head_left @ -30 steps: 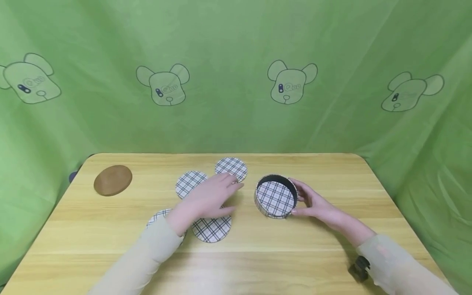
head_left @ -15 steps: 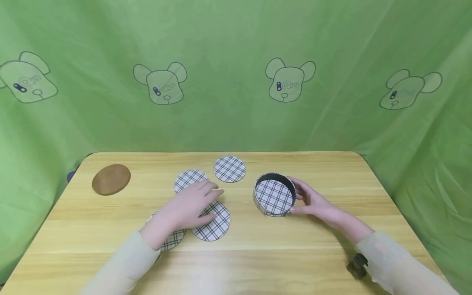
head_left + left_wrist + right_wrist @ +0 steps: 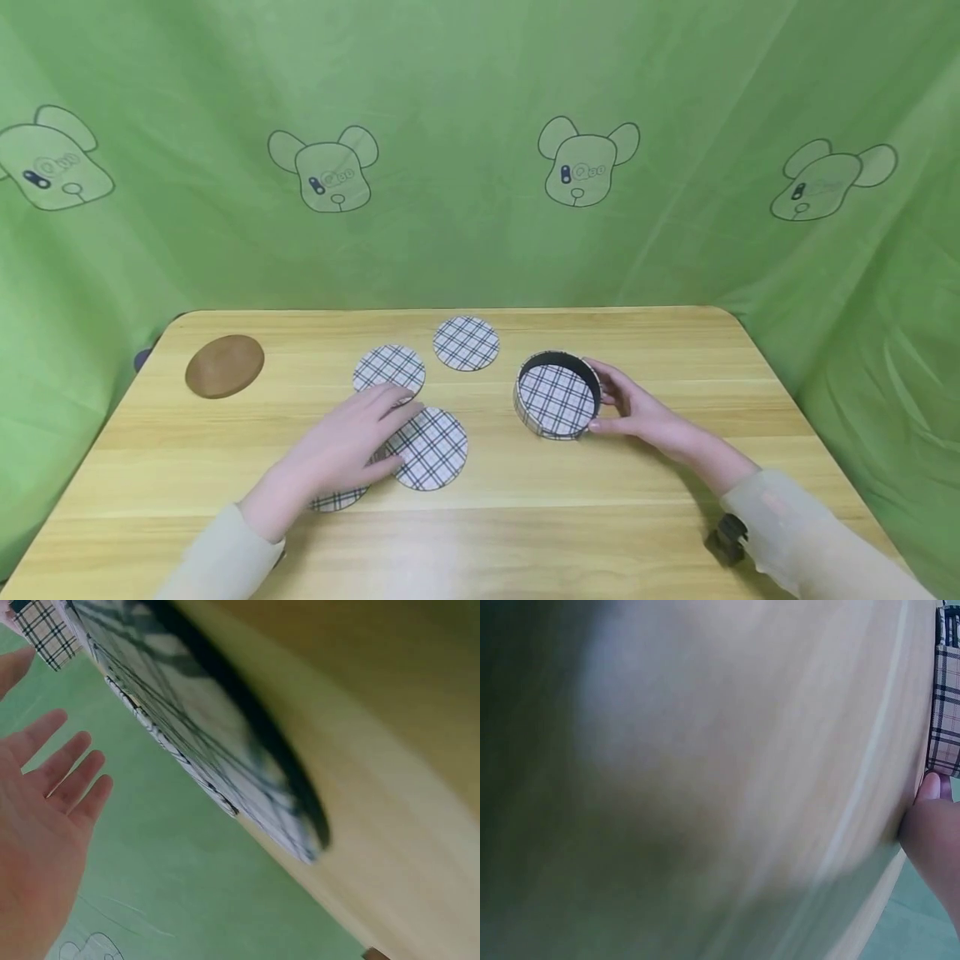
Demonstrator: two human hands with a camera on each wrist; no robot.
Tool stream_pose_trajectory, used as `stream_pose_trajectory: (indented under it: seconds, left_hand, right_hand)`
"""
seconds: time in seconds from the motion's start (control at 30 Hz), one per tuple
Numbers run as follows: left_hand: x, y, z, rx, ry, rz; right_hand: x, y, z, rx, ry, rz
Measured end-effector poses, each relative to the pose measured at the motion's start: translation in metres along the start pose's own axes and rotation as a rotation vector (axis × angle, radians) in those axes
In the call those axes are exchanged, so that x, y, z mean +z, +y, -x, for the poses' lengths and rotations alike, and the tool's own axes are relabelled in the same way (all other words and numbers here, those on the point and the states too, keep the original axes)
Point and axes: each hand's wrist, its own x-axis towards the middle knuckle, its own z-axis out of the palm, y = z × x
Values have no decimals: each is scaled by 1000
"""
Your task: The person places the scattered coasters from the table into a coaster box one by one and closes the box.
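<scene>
My right hand (image 3: 648, 421) holds a round, plaid-sided coaster holder (image 3: 528, 419) at its right side, thumb in front and fingers behind. Inside its black inner wall shows a plaid disc (image 3: 558, 400); whether it is a coaster or the bottom, I cannot tell. Above the coasters to the left, my left hand (image 3: 341, 442) hovers palm down with nothing in it; in the left wrist view its fingers (image 3: 71, 769) are relaxed and spread. It partly covers a near-left plaid coaster (image 3: 339, 500) and overlaps the edges of a middle coaster (image 3: 433, 450) and a back-left coaster (image 3: 388, 367).
Another plaid coaster (image 3: 466, 342) lies near the table's back edge. A brown round disc (image 3: 225, 367) is at the far left of the wooden table (image 3: 525, 542). Green cloth (image 3: 465, 233) hangs behind and at both sides.
My left hand has drawn back from the far coaster, leftward and toward me, uncovering more of the middle and back-left coasters. My right hand stays on the coaster holder.
</scene>
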Motion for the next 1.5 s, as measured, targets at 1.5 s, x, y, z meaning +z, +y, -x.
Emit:
stream_pose_trajectory:
  seconds: [1.5]
  left_hand:
    - [2,-31,88,-124,15,58]
  right_hand:
    - [0,-3,-1,0,-8,-10]
